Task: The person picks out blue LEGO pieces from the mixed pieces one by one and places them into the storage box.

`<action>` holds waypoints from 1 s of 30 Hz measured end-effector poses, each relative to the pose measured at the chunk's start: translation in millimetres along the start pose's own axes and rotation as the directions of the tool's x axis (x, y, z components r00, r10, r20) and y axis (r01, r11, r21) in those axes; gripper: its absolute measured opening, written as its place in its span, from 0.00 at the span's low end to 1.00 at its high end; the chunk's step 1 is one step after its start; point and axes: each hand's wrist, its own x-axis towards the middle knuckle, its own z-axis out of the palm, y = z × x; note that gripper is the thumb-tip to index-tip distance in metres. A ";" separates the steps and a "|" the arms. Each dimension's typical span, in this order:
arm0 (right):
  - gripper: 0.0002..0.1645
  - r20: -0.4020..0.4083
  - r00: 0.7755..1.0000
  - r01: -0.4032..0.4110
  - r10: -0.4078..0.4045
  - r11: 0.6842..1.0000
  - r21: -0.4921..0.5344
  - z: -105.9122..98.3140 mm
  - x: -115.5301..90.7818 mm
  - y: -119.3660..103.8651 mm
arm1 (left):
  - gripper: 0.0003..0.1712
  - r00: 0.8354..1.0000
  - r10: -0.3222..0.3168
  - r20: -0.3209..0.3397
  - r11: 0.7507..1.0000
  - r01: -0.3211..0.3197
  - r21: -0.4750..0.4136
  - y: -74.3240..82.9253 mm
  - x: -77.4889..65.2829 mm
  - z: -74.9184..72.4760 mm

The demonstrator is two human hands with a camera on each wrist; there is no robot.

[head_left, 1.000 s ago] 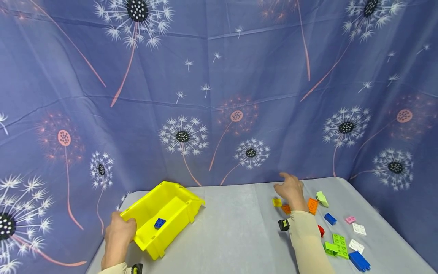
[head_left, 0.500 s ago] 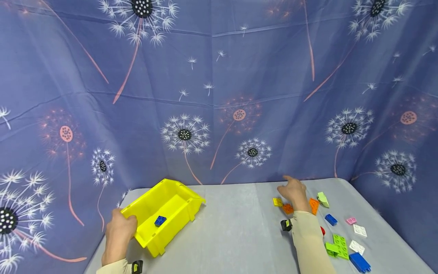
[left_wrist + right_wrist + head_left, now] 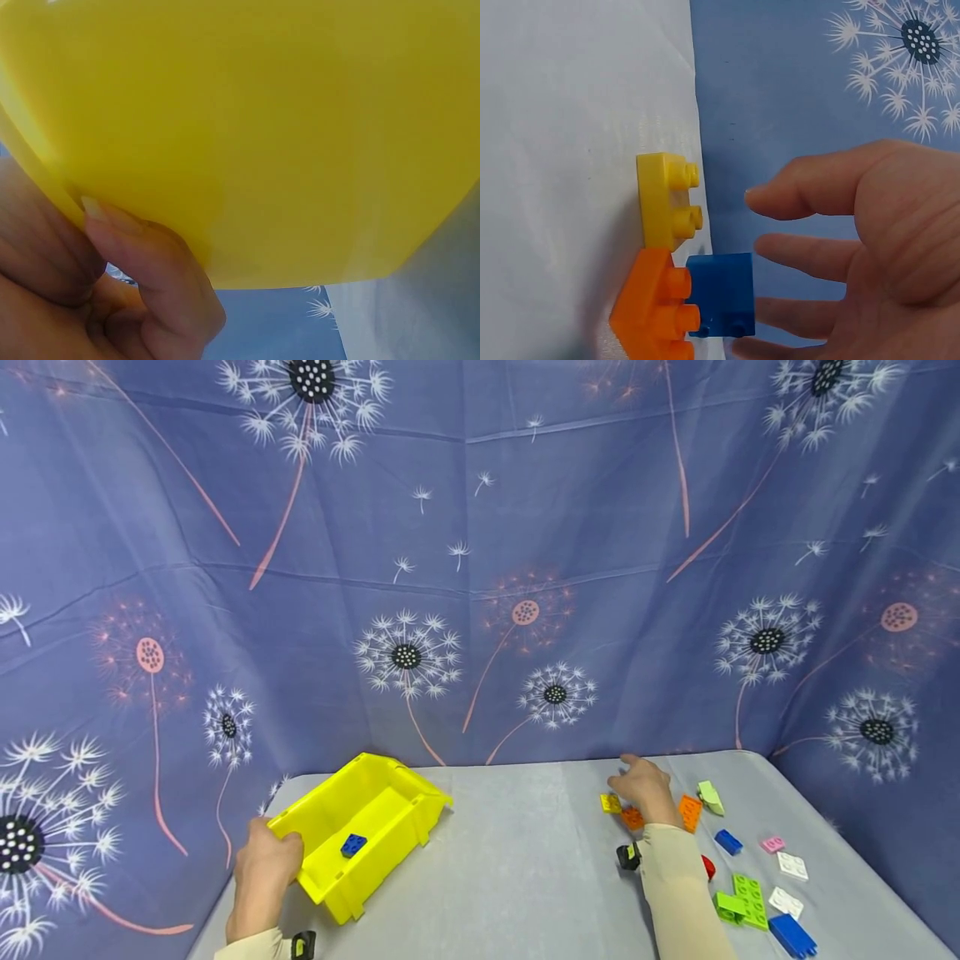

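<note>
At the left, my left hand (image 3: 264, 868) grips the rim of a yellow plastic bin (image 3: 390, 852); its thumb (image 3: 142, 247) presses on the bin wall in the left wrist view. Inside the bin lies a blue toy brick (image 3: 353, 845). My right hand (image 3: 647, 789) hovers over the far right part of the table with its fingers extended and nothing held. Near it are a yellow brick (image 3: 656, 199), an orange brick (image 3: 649, 307) and a blue brick (image 3: 724, 294). The fingertips lie close to that blue brick; whether they touch it I cannot tell. In the head view the hand hides this blue brick.
Right of the right hand lie an orange brick (image 3: 690, 812), a pale green piece (image 3: 709, 797), a blue brick (image 3: 727, 842), a pink brick (image 3: 772, 844), white bricks (image 3: 792, 866), green bricks (image 3: 748, 900) and a larger blue brick (image 3: 792, 936). The sleeve partly covers a red piece (image 3: 708, 867). A dandelion-patterned curtain (image 3: 480, 610) hangs behind.
My right hand has come down a little toward the bricks, its index finger dropping lower. The left hand and the bin have stayed put; the head view has shifted slightly.
</note>
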 end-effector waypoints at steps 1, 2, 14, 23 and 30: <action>0.39 0.002 1.000 -0.001 0.001 1.000 -0.001 0.5 0.5 0.4 | 0.31 1.000 -0.003 0.001 1.000 0.003 -0.003 -0.2 0.0 0.2; 0.39 0.003 1.000 0.000 0.000 1.000 -0.002 1.4 0.8 0.7 | 0.31 1.000 -0.003 0.001 1.000 0.003 -0.003 -0.3 0.0 0.3; 0.37 0.010 1.000 -0.016 0.016 0.999 -0.028 6.0 3.2 2.8 | 0.30 1.000 -0.014 -0.011 1.000 0.014 -0.011 -0.1 1.5 2.4; 0.36 0.019 1.000 0.021 -0.020 0.998 -0.054 8.1 1.9 7.2 | 0.30 1.000 -0.009 -0.007 1.000 0.009 0.001 -0.1 1.2 1.9; 0.34 0.014 0.999 -0.047 0.048 0.998 -0.032 10.2 1.1 5.4 | 0.30 1.000 0.005 -0.015 1.000 -0.005 -0.003 -1.3 0.2 1.7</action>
